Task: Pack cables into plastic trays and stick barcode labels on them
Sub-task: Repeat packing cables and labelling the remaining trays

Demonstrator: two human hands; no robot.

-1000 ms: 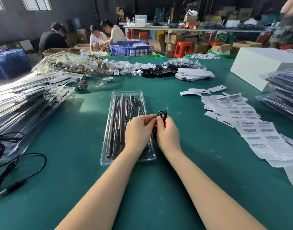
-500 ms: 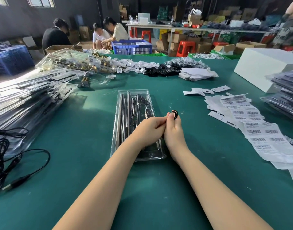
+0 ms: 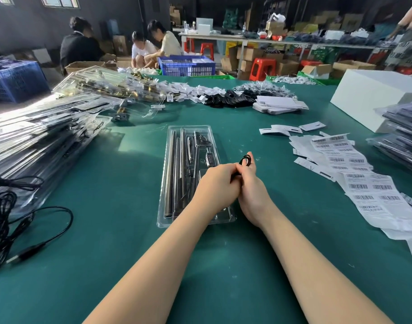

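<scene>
Hands meet just right of the tray (image 3: 177, 220): the left hand (image 3: 215, 185) and right hand (image 3: 251, 183) press together, both clenched on a small black cable coil (image 3: 245, 160) whose loop pokes out above the right fingertips. The rest of the coil is hidden inside the grip.

Progress looks partial. The tray lies flat on the green bench (image 3: 121, 242) under the left wrist, already holding long dark rods and some metal fittings, but I judge the cable is not yet seated in it. No label shows on this tray, so the sticking step seems still to come. Label sheets (image 3: 363, 183) with printed barcodes lie well to the right of the right hand. Left of the left hand, a big heap of packs (image 3: 36, 141) is stacked, and loose black cables (image 3: 4, 220) sprawl nearer the person on that side.

The coil is thin, glossy and wound tight into a few small rings, about the width of the fingertips holding it. It looks springy and likely to unwind if let go.
</scene>
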